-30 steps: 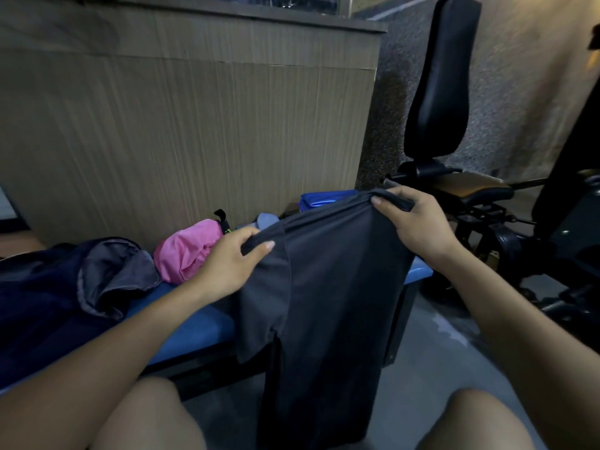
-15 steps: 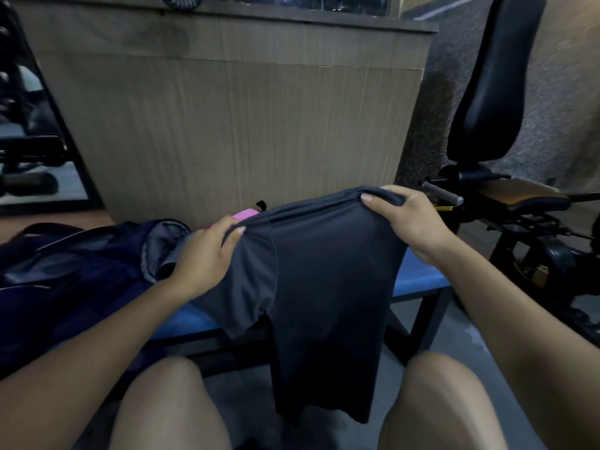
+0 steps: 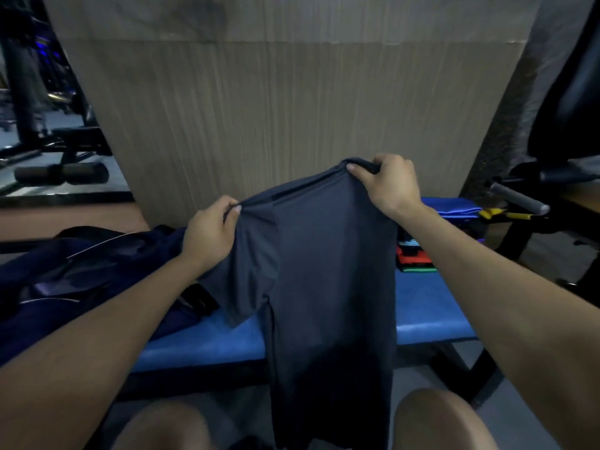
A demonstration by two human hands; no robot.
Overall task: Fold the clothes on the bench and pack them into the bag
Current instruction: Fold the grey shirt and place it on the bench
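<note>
A dark grey T-shirt (image 3: 328, 280) hangs in front of me over the blue bench (image 3: 207, 345), folded lengthwise with one sleeve showing on the left. My left hand (image 3: 211, 235) pinches its top edge at the shoulder. My right hand (image 3: 389, 181) grips the top edge higher up on the right. The shirt's lower end drops between my knees. A dark navy bag (image 3: 74, 274) lies open on the left part of the bench, touching my left forearm.
A small stack of folded clothes in black, red and green (image 3: 415, 259) sits on the bench right of the shirt. A wood-panel wall (image 3: 276, 108) rises right behind. Gym machines stand at far right (image 3: 552, 177) and far left (image 3: 48, 151).
The view has swung left and down, so the shirt is centred over the bench. Both hands keep their hold on the top edge; the pink item is hidden now.
</note>
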